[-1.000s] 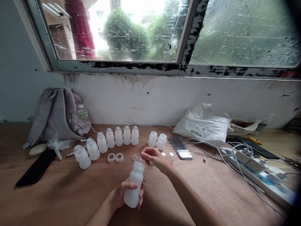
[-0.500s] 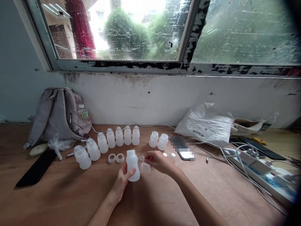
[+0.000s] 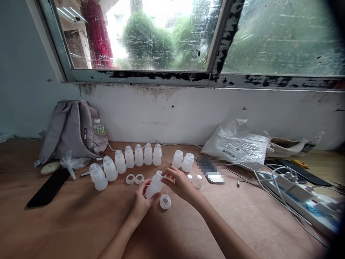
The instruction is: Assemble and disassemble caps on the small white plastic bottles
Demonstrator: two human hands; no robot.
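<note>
Both hands, left hand (image 3: 141,201) and right hand (image 3: 178,181), clasp a frosted, round-shouldered plastic bottle (image 3: 154,185).

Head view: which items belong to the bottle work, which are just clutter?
In use: translucent white plastic bottle in left hand and right hand; nippled cap; two white rings; bottle row.

Clutter: grey backpack; white plastic bag; power strip; black phone.

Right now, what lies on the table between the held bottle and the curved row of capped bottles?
In the head view, two white rings lie side by side between the held bottle and the row of capped bottles.
</note>
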